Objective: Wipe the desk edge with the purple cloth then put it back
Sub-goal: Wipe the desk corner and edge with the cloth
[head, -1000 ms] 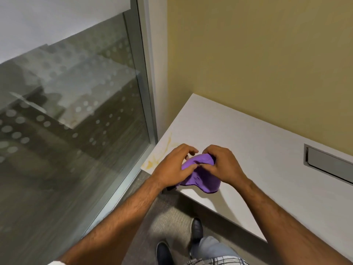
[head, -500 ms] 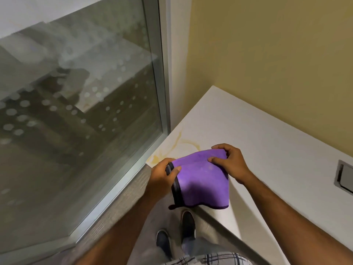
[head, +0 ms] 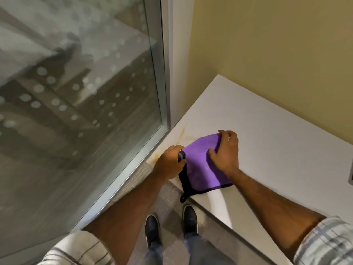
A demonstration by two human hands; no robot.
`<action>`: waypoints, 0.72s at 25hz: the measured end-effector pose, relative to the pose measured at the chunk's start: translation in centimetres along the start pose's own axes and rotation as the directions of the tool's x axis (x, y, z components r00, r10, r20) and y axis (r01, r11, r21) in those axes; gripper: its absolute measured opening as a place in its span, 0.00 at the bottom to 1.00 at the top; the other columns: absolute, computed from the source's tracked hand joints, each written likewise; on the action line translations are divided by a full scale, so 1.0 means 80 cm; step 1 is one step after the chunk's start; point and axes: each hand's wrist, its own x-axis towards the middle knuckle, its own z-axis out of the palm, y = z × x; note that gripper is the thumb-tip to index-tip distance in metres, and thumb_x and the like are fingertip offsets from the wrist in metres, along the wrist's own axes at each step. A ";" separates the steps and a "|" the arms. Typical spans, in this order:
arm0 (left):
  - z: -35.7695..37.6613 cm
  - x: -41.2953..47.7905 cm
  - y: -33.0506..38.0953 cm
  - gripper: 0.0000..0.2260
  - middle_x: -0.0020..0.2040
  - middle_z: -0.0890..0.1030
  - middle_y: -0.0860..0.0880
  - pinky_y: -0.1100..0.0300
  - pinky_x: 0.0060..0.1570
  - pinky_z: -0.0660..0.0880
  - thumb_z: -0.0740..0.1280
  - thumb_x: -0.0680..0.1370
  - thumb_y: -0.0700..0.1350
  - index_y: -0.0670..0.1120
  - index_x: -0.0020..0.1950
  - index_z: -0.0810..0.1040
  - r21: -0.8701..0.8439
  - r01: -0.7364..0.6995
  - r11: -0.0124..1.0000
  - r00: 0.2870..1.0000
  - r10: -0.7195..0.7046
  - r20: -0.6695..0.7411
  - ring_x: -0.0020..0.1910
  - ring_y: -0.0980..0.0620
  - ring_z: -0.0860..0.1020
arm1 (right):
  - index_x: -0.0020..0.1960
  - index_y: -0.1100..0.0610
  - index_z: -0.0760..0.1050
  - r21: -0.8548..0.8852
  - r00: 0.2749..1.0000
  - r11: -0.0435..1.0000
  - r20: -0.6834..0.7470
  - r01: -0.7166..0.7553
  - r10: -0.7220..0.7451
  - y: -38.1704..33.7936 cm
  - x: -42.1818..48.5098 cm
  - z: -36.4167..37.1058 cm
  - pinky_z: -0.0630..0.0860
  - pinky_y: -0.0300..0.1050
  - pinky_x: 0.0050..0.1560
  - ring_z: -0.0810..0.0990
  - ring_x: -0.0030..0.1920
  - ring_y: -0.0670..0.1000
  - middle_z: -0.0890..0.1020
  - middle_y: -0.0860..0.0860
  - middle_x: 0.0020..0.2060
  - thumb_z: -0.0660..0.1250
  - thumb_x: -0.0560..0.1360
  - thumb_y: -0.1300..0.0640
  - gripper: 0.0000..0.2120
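Glass partition fills the left side of the view, dotted with pale frosted circles, framed in grey metal. Mustard-yellow wall takes the upper right, meeting the glass frame at a white corner strip.

White desk runs along the wall from the corner toward the lower right; its near edge crosses diagonally above grey carpet. A yellowish stain marks the desk's corner nearest the glass, with a second smear at the very tip of the corner.

Two bare forearms reach in from the bottom, short plaid sleeves at the frame edge. Two dark shoes stand on the carpet just below the desk edge.

Purple cloth, black-trimmed, is spread out over the desk's near edge beside the stain. Its lower left part and a small black hanging loop drop past the edge.

Right hand: fingers curled over the cloth's far right edge, thumb lying on the purple face, so it grips that edge.

Left hand: closed in a fist round the cloth's left corner, where the black trim bunches between thumb and fingers. This hand sits off the desk corner, just beside the stain.

A dark metal fitting shows at the far right frame edge, too cropped to identify.
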 end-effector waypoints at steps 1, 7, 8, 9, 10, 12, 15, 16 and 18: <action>-0.007 0.001 -0.007 0.19 0.57 0.80 0.40 0.47 0.56 0.77 0.70 0.74 0.40 0.40 0.64 0.75 0.033 -0.025 0.999 1.000 0.024 0.019 0.55 0.40 0.78 | 0.69 0.56 0.66 -0.080 0.999 0.996 -0.020 0.046 -0.047 -0.010 -0.011 0.013 0.71 0.55 0.66 0.71 0.66 0.61 0.70 0.59 0.68 0.71 0.69 0.48 0.31; -0.056 0.007 -0.077 0.22 0.61 0.79 0.45 0.51 0.57 0.77 0.73 0.73 0.45 0.46 0.66 0.74 0.069 0.052 0.996 0.995 -0.058 0.084 0.58 0.46 0.79 | 0.78 0.43 0.40 -0.301 0.913 0.918 0.233 -0.259 0.335 -0.026 -0.041 0.107 0.45 0.77 0.70 0.40 0.78 0.69 0.41 0.62 0.79 0.52 0.67 0.19 0.50; -0.063 0.007 -0.092 0.22 0.62 0.79 0.46 0.52 0.57 0.77 0.72 0.74 0.47 0.47 0.66 0.73 0.072 0.085 0.994 0.992 -0.092 0.092 0.58 0.47 0.79 | 0.78 0.42 0.36 -0.289 0.907 0.911 0.215 -0.294 0.361 -0.026 -0.038 0.116 0.43 0.77 0.70 0.38 0.77 0.70 0.38 0.63 0.78 0.50 0.64 0.17 0.52; -0.070 0.006 -0.108 0.22 0.61 0.78 0.47 0.53 0.56 0.77 0.72 0.74 0.48 0.48 0.66 0.73 0.083 0.103 0.991 0.989 -0.111 0.095 0.57 0.48 0.78 | 0.77 0.41 0.35 -0.270 0.908 0.908 0.186 -0.320 0.376 -0.027 -0.032 0.126 0.41 0.78 0.69 0.37 0.77 0.70 0.37 0.64 0.78 0.49 0.62 0.16 0.54; -0.076 0.006 -0.125 0.22 0.61 0.78 0.48 0.54 0.55 0.76 0.71 0.74 0.49 0.48 0.66 0.73 0.095 0.109 0.990 0.988 -0.118 0.097 0.57 0.49 0.78 | 0.77 0.41 0.34 -0.261 0.907 0.903 0.158 -0.342 0.390 -0.029 -0.024 0.134 0.39 0.78 0.68 0.36 0.76 0.71 0.37 0.65 0.78 0.48 0.61 0.15 0.54; -0.090 0.008 -0.159 0.22 0.59 0.78 0.48 0.57 0.53 0.74 0.71 0.75 0.51 0.48 0.66 0.73 0.113 0.125 0.986 0.983 -0.139 0.119 0.54 0.51 0.77 | 0.78 0.41 0.35 -0.301 0.907 0.884 0.112 -0.358 0.405 -0.034 -0.008 0.150 0.37 0.79 0.67 0.36 0.76 0.72 0.38 0.67 0.77 0.45 0.62 0.15 0.53; -0.108 0.021 -0.202 0.22 0.57 0.77 0.49 0.57 0.51 0.72 0.70 0.75 0.54 0.48 0.66 0.73 0.155 0.165 0.974 0.970 -0.189 0.153 0.52 0.53 0.75 | 0.79 0.41 0.41 -0.401 0.942 0.873 0.063 -0.278 0.329 -0.036 0.010 0.167 0.38 0.78 0.68 0.40 0.77 0.70 0.43 0.66 0.78 0.41 0.70 0.21 0.44; -0.113 0.026 -0.215 0.21 0.57 0.77 0.50 0.57 0.51 0.71 0.70 0.75 0.54 0.49 0.65 0.73 0.163 0.179 0.970 0.967 -0.204 0.152 0.52 0.53 0.75 | 0.79 0.41 0.44 -0.419 0.956 0.877 0.064 -0.235 0.287 -0.036 0.018 0.171 0.39 0.77 0.69 0.43 0.78 0.69 0.45 0.65 0.79 0.41 0.72 0.24 0.40; -0.116 0.031 -0.235 0.21 0.57 0.77 0.49 0.58 0.51 0.71 0.70 0.76 0.54 0.48 0.65 0.74 0.203 0.184 0.962 0.966 -0.215 0.143 0.51 0.53 0.74 | 0.79 0.42 0.51 -0.418 0.981 0.899 0.079 -0.127 0.175 -0.034 0.027 0.177 0.42 0.74 0.73 0.47 0.79 0.65 0.51 0.62 0.79 0.44 0.78 0.30 0.33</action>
